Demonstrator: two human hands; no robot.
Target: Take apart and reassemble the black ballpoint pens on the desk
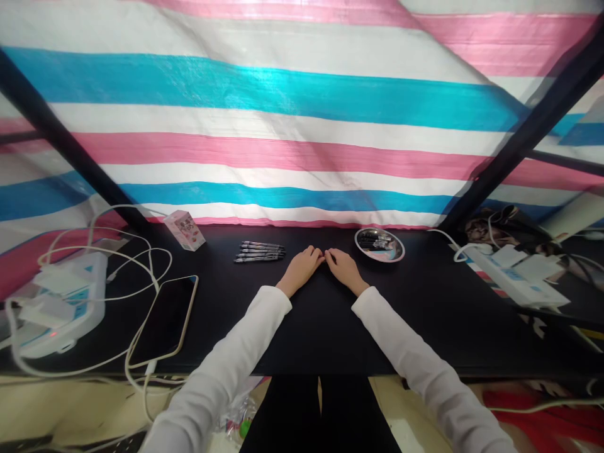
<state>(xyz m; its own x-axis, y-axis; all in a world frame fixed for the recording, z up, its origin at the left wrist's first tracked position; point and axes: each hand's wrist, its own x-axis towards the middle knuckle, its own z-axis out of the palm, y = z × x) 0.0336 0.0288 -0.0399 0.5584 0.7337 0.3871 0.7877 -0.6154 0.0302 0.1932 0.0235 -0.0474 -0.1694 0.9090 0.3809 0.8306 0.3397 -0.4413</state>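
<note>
Hands — left hand [300, 269], right hand [346, 268] — lay empty, close together on matte black bench [325, 333], between black pens [259, 251] and round steel dish [379, 245].

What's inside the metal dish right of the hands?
The metal dish holds several dark pens lying together. The pink and blue patches on its floor look like reflections. Whatever lies under the pens is covered and cannot be seen.

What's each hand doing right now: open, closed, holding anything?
Left hand: open, empty, resting on the black desk.
Right hand: open, empty, resting on the same desk.
</note>
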